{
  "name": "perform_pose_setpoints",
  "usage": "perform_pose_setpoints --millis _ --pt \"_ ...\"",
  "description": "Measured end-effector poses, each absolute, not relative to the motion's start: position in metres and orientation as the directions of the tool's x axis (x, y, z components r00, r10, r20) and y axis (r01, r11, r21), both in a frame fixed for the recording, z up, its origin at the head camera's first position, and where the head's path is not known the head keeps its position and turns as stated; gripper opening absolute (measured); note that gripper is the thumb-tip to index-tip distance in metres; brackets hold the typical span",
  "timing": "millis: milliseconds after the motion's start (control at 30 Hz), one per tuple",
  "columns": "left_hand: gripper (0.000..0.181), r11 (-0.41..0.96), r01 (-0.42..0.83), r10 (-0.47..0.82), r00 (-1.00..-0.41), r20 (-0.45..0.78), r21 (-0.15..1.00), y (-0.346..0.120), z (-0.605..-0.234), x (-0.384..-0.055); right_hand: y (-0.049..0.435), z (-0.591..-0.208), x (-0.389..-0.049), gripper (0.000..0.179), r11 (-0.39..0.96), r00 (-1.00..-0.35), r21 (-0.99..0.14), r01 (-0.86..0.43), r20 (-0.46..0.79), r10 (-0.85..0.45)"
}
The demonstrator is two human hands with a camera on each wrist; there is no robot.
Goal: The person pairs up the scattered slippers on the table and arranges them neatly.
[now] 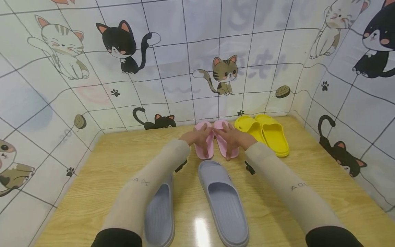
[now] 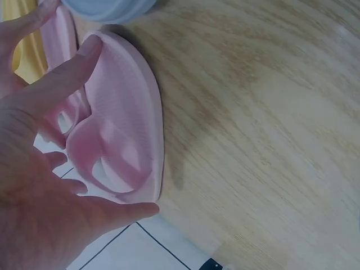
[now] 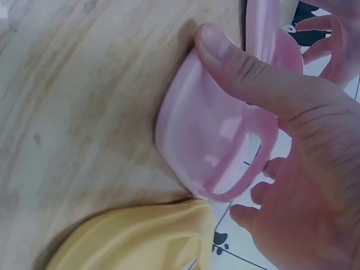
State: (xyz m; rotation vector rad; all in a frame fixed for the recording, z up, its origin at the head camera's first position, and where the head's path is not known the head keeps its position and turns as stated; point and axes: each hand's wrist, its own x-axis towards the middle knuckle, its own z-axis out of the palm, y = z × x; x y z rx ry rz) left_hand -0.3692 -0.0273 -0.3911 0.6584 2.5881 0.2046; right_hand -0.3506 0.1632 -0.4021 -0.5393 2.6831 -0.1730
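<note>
Two small pink slippers stand side by side, toes to the back wall. My left hand spreads over the left pink slipper, its thumb at the heel edge and another fingertip by the toe end. Over the right pink slipper reaches my right hand, thumb on the heel edge and the other fingers beyond the toe strap. Both hands have their fingers spread rather than wrapped around the slippers.
A yellow pair of slippers stands just right of the pink ones. Nearer me lie a right grey slipper and a left grey slipper, partly behind my left sleeve. Cat-printed walls border the wooden surface.
</note>
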Motion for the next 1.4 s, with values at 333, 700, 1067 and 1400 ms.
perform_pose_setpoints --millis 333,700,1067,1400 --pt "0.124 0.85 0.429 0.515 -0.796 -0.317 0.305 -0.044 -0.371 -0.366 0.18 -0.385 -0.349 0.118 0.873 -0.83 -0.307 -0.38 -0.303 -0.468" --pt "0.11 0.759 0.467 0.579 -0.803 -0.142 0.453 -0.129 -0.343 -0.312 0.181 -0.352 -0.306 0.07 0.701 -0.778 -0.438 -0.562 -0.008 -0.628" --pt "0.085 0.721 0.439 0.574 -0.812 -0.108 0.536 -0.189 -0.36 -0.249 0.163 -0.364 -0.253 0.068 0.652 -0.688 -0.491 -0.578 -0.136 -0.713" --pt "0.067 0.748 0.401 0.576 -0.788 -0.217 0.529 -0.209 -0.376 -0.236 0.163 -0.375 -0.248 0.077 0.673 -0.67 -0.54 -0.505 -0.246 -0.7"
